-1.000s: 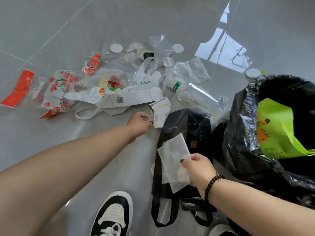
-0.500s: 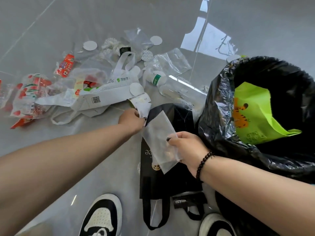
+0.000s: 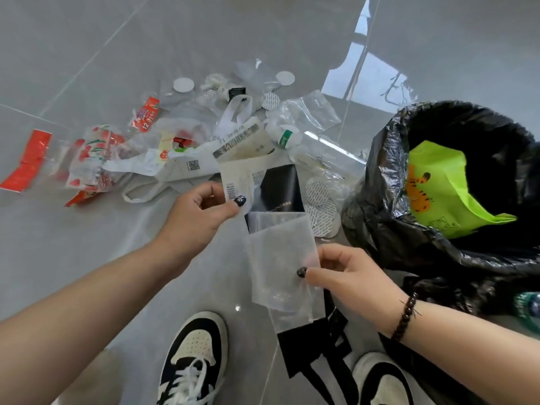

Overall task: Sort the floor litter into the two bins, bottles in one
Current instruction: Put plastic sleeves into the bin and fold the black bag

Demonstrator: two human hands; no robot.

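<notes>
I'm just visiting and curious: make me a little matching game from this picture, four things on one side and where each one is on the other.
Things:
1. frosted pouch
2. barcode label
3. green bag
4. white bottle

Places:
A. lying on the floor among the litter
B. inside the black-lined bin
C. pinched by the left hand
D. pinched by the right hand

Pairs: 1-D, 2-C, 3-B, 4-A

The bin's [image 3: 388,182] mouth on my right is open; bare floor [image 3: 87,244] lies left of my arm.
</notes>
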